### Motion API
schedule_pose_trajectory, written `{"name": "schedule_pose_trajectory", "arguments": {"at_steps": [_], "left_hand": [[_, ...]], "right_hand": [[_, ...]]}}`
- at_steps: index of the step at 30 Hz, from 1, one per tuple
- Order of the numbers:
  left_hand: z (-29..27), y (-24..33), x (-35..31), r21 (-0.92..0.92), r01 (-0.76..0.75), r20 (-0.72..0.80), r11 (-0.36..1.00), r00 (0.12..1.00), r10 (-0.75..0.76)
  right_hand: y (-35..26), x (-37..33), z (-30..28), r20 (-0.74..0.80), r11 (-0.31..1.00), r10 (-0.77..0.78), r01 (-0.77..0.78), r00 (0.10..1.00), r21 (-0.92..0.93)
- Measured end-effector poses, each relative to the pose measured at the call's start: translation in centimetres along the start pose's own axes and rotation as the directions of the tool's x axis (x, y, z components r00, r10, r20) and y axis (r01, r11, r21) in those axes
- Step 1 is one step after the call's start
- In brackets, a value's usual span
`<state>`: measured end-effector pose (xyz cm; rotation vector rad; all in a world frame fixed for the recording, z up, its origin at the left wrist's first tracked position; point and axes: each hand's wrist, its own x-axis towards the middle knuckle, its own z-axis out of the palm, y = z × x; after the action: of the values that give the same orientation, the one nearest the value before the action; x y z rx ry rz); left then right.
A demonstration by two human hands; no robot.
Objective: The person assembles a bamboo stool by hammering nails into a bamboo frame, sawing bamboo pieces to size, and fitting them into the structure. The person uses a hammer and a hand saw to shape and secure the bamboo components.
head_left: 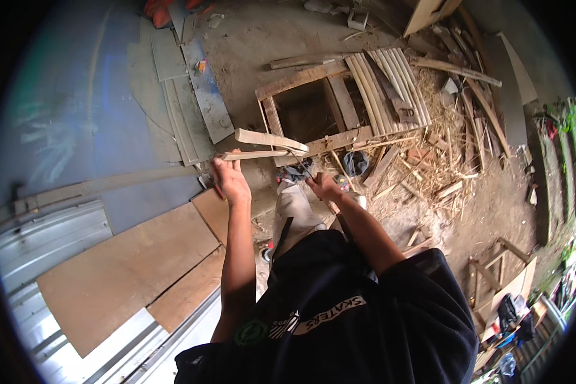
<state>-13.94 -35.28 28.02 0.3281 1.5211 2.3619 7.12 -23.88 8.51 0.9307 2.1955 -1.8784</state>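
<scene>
My left hand (232, 181) has its fingers closed on the near end of a pale wooden strip (256, 155). Another, thicker piece of wood (269, 139) lies just beyond it, and the two meet at their right ends. There, a thin dark tool (308, 169) reaches from my right hand (325, 186) to the wood. The hand is wrapped round its handle; I cannot make out the tool's exact kind. Ahead stands a wooden frame (313, 75), its right part covered by pale slats (362, 96). A handsaw (404, 112) rests on those slats.
Wood shavings and offcuts (451, 160) litter the ground at right. Brown boards (128, 269) lie over corrugated metal sheets (51, 233) at left. Long planks (208, 96) lean near a blue-grey sheet (89, 96). A small wooden frame (493, 272) lies at lower right.
</scene>
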Motion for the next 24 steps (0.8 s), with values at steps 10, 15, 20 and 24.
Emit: {"name": "schedule_pose_trajectory", "arguments": {"at_steps": [10,15,20,24], "left_hand": [[1.1,0.6,1.7,0.12,0.053,-0.066,0.991,0.997,-0.046],[2.1,0.9,1.5,0.14,0.055,0.053,0.989,0.997,-0.063],[2.4,1.0,2.0,0.161,0.047,-0.014,0.986,0.999,-0.046],[1.5,1.4,3.0,0.22,0.117,-0.148,0.969,0.985,-0.085]], "right_hand": [[1.3,-0.8,1.8,-0.226,0.973,-0.199,0.165,0.954,-0.163],[6.0,0.0,2.2,-0.277,0.93,0.051,-0.147,0.959,-0.337],[9.3,1.3,-0.3,0.237,0.895,0.312,-0.368,0.92,0.253],[9.2,-0.4,-1.9,0.219,0.807,0.465,-0.512,0.858,0.293]]}}
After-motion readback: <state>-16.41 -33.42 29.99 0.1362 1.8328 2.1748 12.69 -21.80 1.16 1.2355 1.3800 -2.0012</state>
